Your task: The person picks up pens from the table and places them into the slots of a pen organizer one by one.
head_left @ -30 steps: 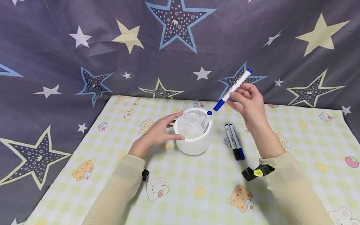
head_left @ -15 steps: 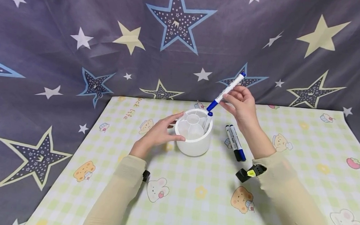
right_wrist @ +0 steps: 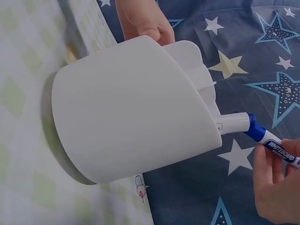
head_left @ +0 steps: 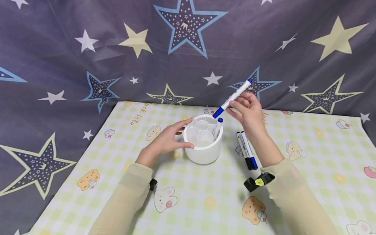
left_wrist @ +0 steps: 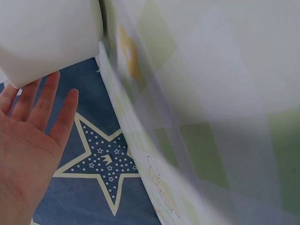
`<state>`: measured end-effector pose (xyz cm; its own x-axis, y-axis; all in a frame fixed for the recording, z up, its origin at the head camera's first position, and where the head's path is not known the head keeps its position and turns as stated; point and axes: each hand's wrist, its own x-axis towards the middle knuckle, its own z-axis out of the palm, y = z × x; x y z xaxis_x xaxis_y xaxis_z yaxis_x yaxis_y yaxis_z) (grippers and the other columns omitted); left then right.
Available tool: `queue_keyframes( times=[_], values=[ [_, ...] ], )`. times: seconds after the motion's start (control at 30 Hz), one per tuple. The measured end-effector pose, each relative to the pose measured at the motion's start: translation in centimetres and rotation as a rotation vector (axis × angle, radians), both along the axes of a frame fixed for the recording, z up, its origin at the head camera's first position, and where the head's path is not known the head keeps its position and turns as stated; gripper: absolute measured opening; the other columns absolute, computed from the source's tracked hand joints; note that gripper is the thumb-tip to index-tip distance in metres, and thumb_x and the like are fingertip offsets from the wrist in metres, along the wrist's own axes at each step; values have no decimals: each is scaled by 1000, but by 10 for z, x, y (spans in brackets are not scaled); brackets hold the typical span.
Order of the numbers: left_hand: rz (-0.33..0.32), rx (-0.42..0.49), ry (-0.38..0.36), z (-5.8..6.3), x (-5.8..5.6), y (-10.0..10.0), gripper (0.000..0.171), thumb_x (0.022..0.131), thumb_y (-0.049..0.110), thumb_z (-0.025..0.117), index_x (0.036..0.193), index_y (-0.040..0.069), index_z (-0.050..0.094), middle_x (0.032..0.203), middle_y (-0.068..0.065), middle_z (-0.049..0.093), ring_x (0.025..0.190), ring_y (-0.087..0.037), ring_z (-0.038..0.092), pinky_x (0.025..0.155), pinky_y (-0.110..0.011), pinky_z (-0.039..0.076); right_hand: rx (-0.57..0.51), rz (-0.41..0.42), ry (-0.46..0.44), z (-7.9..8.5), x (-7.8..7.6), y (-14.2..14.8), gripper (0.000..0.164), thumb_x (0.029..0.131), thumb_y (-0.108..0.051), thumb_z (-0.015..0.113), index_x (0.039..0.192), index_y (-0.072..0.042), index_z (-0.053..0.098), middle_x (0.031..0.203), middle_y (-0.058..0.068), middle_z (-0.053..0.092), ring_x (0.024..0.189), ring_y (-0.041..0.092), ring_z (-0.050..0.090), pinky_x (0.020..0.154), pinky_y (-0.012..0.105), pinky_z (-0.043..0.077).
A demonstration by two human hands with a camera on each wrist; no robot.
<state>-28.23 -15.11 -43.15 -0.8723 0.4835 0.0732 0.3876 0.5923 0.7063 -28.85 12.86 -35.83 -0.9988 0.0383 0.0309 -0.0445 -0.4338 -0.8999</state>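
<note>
A round white pen holder [head_left: 202, 154] with inner compartments stands on the table. My left hand [head_left: 165, 139] holds its left side, thumb at the front of the rim and fingers around the back; in the left wrist view those fingers reach up against its wall. One white whiteboard marker [head_left: 218, 128] with a blue end stands inside at the right. Between thumb and fingers, my right hand [head_left: 250, 110] pinches another blue whiteboard marker [head_left: 232, 97], tilted, blue cap down, its tip over the back right of the rim. The right wrist view shows that cap overlapping the standing marker's end.
Two more markers, one black-capped [head_left: 244, 149] and one blue-capped [head_left: 250, 150], lie side by side right of the holder, near my right forearm. Behind the checked tablecloth [head_left: 201, 222] hangs a dark star-patterned curtain [head_left: 117, 5].
My right hand has moved left and slightly down with the marker, bringing its blue cap from right of the pen holder to over its back rim. The left hand stays on the holder.
</note>
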Motion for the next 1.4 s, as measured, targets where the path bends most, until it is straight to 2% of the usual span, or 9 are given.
queue_keyframes(
  times=[0.53,0.93,1.4],
  values=[
    [8,-11,-4,-2,0,-1,99,77,39,86,158,27,30,161,-2,37,137,-30,52,114,-43,46,-16,23,31,-8,0,-4,28,92,12,56,106,-12,52,92,-1,63,87,10,66,84,28,63],
    [5,-11,-2,-2,-2,-1,98,77,41,85,158,28,30,161,-2,37,137,-30,51,115,-45,46,40,13,4,-11,-1,-7,29,92,8,59,109,-14,52,96,0,61,89,9,66,85,27,63],
    [-2,1,-10,-2,-2,-1,98,77,40,85,158,28,30,162,-3,36,138,-31,50,115,-46,45,58,21,-12,-14,-3,-8,28,93,9,58,108,-13,50,96,-1,60,89,9,65,84,26,63]
  ],
)
